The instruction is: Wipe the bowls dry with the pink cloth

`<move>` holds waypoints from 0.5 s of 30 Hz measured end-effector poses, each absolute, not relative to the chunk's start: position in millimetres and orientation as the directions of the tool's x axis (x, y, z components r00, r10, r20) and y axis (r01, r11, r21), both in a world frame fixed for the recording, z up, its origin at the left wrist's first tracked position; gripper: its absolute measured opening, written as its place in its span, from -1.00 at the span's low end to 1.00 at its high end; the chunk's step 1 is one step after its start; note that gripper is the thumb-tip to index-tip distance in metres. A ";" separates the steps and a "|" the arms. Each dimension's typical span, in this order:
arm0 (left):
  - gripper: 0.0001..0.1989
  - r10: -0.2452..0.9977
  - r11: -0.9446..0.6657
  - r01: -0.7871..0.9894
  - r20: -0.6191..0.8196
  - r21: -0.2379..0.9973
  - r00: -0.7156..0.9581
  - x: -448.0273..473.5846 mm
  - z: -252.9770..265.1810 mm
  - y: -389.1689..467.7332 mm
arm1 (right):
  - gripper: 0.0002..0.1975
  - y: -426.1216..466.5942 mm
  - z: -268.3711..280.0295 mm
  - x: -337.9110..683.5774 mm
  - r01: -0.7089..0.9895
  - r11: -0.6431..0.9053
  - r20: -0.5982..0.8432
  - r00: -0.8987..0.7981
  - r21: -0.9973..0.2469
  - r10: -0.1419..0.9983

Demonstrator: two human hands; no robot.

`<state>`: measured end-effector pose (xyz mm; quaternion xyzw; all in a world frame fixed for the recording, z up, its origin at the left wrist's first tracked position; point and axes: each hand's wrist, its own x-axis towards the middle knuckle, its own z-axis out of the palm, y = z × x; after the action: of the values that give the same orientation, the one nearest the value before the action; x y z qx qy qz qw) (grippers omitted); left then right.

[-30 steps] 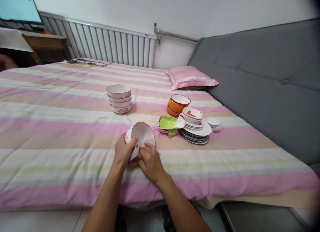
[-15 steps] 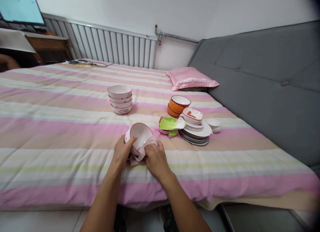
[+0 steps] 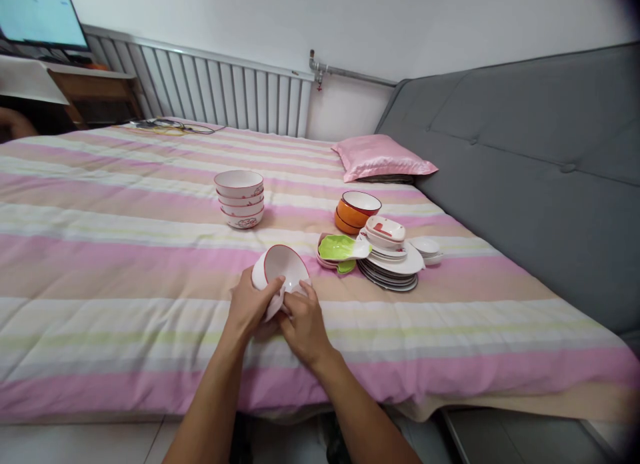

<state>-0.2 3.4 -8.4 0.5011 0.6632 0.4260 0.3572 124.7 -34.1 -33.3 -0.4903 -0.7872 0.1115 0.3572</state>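
Note:
A white bowl [image 3: 283, 267] with a red rim is tilted on its side above the near part of the bed, its opening facing up and right. My left hand [image 3: 251, 300] grips its left side, thumb over the rim. Against the bowl's near rim, my right hand [image 3: 302, 317] is closed on a pale cloth [image 3: 275, 307], mostly covered by the fingers. Farther off stands a stack of similar white bowls [image 3: 242, 201]. To the right sit two orange bowls [image 3: 353, 215], a green leaf-shaped dish [image 3: 340, 247] and a pile of plates [image 3: 391, 271].
Small white dishes [image 3: 427, 247] lie beside the plates. A pink pillow [image 3: 383, 156] rests near the grey headboard [image 3: 525, 151]. Cables [image 3: 173, 126] lie at the far edge of the striped bed [image 3: 125, 264], before a radiator [image 3: 215, 84]. Part of another person's arm [image 3: 17, 123] shows at far left.
My right hand has moved left along the bowl's rim with the cloth, closer to my left hand. The bowl has turned slightly, and less of the cloth shows.

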 end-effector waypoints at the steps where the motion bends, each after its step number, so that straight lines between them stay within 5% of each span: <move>1: -0.40 0.970 0.125 0.353 -0.040 0.927 -0.239 -0.6 -9.4 3.7 | -0.85 -34.3 -33.6 123.2 0.682 0.496 0.464 -0.252 -0.537 0.849; 15: -0.52 0.956 0.150 0.278 -0.068 0.949 -0.284 -2.6 -13.5 4.8 | -0.80 -31.7 -33.5 135.2 0.786 0.446 0.332 -0.322 -0.429 0.887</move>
<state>-2.6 4.8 -13.5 0.4677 0.6601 0.4542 0.3732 135.2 -31.7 -33.5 -0.5177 -0.8075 0.0950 0.2663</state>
